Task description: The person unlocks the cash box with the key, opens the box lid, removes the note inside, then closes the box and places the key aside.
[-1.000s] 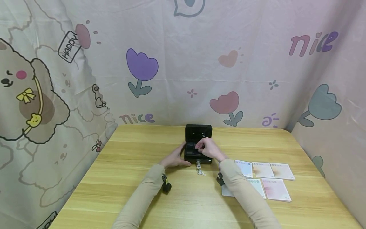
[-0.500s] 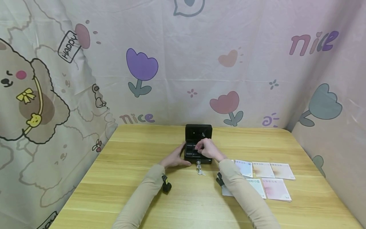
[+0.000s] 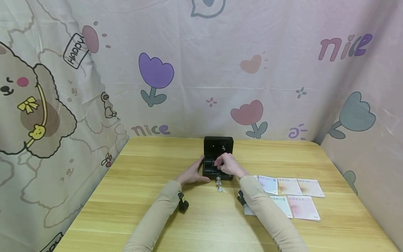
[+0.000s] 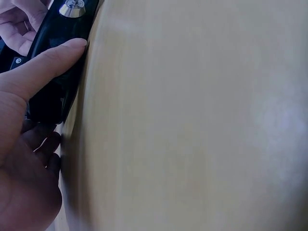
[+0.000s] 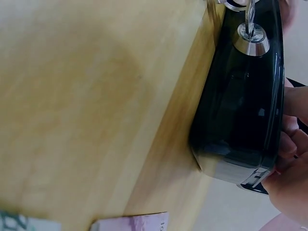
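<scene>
A small black cash box [image 3: 208, 176] stands at the middle of the table, its lid [image 3: 218, 144] raised. Inside lies a black compartmented tray [image 3: 208, 164]. A bunch of keys [image 3: 219, 185] hangs from the front lock. My left hand [image 3: 191, 175] grips the box's front left corner, thumb on the front face [image 4: 55, 91], fingers by the left side. Over the box's right half, my right hand [image 3: 230, 165] reaches in with bent fingers. Whether these fingers pinch anything is hidden in the head view; the right wrist view shows them behind the box's front wall [image 5: 236, 106].
Several stacks of printed paper notes lie right of the box in two rows, among them a blue one [image 3: 268, 184], a tan one [image 3: 289, 186] and a pink one [image 3: 304, 208]. My right forearm [image 3: 267, 210] passes over some. A patterned cloth [image 3: 189, 115] hangs behind the table [image 3: 204, 224].
My right hand and forearm have shifted very slightly left over the box. The left hand and the box have stayed where they were.
</scene>
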`<state>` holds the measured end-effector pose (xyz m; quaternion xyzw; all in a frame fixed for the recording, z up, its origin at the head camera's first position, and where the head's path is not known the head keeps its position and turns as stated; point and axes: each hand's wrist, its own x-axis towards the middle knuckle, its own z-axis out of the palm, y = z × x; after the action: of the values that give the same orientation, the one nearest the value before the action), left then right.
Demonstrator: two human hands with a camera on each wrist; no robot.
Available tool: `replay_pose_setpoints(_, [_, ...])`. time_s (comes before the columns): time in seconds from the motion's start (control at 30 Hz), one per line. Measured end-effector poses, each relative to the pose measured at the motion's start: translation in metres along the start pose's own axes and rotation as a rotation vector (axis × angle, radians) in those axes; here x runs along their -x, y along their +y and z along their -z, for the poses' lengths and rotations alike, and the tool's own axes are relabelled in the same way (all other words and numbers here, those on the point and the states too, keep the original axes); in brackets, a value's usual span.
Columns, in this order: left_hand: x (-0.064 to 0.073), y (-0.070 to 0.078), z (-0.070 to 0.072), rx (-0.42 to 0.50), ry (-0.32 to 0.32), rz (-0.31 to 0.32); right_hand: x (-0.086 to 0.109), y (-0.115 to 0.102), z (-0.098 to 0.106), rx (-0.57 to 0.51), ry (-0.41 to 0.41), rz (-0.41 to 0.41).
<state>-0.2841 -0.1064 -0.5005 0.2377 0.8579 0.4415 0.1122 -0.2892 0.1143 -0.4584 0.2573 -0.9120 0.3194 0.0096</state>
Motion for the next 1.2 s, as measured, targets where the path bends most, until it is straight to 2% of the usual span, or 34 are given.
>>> replay_pose_setpoints(0.2, [0.000,0.000,0.000,0.009,-0.002,-0.019,0.001,-0.002,0.001,-0.003,-0.008,-0.019])
replay_pose_setpoints(0.6, [0.000,0.002,0.000,0.004,-0.001,0.001,0.001,-0.003,0.001,-0.009,-0.023,-0.045])
replay_pose_setpoints(0.83, [0.000,0.002,0.000,-0.005,-0.005,-0.002,0.001,-0.001,0.000,-0.030,-0.002,-0.046])
replay_pose_setpoints(1.07, [0.001,0.002,0.000,-0.036,0.000,0.025,0.004,0.004,0.003,-0.146,0.012,-0.023])
replay_pose_setpoints(1.2, [0.002,0.002,0.001,-0.027,0.002,0.027,0.006,0.009,0.006,-0.258,0.080,-0.027])
